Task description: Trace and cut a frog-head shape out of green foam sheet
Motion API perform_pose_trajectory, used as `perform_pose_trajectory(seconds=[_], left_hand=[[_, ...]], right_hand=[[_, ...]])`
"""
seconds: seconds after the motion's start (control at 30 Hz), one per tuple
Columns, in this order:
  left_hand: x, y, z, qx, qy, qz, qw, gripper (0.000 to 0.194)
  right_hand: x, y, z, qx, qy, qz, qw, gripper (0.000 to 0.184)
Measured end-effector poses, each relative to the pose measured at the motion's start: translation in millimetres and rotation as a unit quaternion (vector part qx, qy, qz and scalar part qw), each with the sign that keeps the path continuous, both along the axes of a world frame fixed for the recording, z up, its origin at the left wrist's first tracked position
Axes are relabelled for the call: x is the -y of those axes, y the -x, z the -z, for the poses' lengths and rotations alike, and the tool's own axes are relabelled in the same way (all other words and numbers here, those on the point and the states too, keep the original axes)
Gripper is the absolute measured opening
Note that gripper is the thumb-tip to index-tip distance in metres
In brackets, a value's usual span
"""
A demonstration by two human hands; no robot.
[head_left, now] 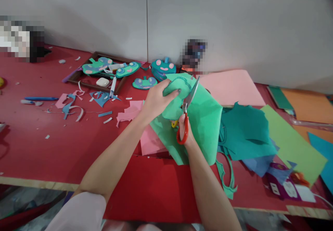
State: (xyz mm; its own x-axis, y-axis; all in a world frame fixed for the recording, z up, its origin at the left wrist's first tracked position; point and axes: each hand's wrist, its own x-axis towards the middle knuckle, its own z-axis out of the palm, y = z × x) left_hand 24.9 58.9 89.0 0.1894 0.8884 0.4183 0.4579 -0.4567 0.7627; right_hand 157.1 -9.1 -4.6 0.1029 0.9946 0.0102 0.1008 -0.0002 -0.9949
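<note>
Honestly, the left hand [157,100]'s grip pinches the green felt sheet [205,120] right of the wooden tray [75,76], the right hand [186,128]'s is wrapped around red-handled scissors [186,130]; if loose felt folds under the blades, the cut could wander.

Soft, even light leaves faint shadows on the grey wall [234,19], while the outer edges blur and coarse pixelation masks two patches

Pale short left sleeve [78,211]; forearms [118,151] bare.
</note>
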Motion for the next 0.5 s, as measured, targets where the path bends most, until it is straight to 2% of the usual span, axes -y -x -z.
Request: perform_pose_trajectory(seconds=[0.23, 0.5], left_hand=[[1.0, 1.2, -1.6, 0.002, -0.006, 0.007, 1.000, 0.015], [1.2, 0.8, -2.1, 0.013, -0.004, -0.002, 1.000, 0.019]], right_hand=[[1.1, -2.9, 5.6, 0.004, 0.003, -0.006, 1.000, 0.052], [0.7, -2.8, 6.4, -0.003, 0.007, -0.039, 0.999, 0.059]])
